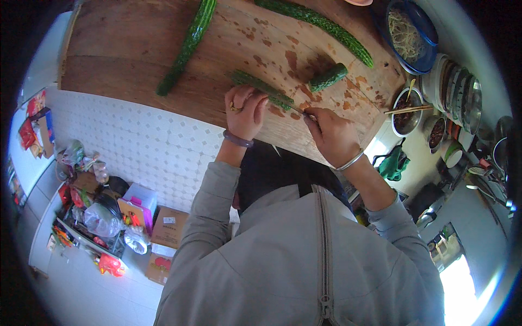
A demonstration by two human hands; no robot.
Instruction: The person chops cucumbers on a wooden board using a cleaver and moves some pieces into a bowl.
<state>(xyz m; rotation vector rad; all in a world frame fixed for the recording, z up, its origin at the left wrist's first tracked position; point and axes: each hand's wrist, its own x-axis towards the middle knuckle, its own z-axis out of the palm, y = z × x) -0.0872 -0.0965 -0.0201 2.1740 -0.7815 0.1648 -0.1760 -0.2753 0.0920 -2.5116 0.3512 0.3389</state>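
Observation:
On the wooden board (134,73), near its front edge, lies a length of cucumber (248,78). My left hand (246,109) presses on it with bent fingers. My right hand (332,132) grips the handle of a knife (281,96), whose blade lies along the cucumber and points left. How deep the blade sits cannot be told. A short cut cucumber piece (328,76) rests to the upper right. One long whole cucumber (187,47) is at the left, another (322,25) at the top right.
A blue bowl of pale shreds (433,36), stacked plates (456,91) and a metal bowl of dark food (419,122) with chopsticks (408,109) across it stand to the right. Wet patches mark the board. Cardboard boxes (169,222) and bags lie on the floor at lower left.

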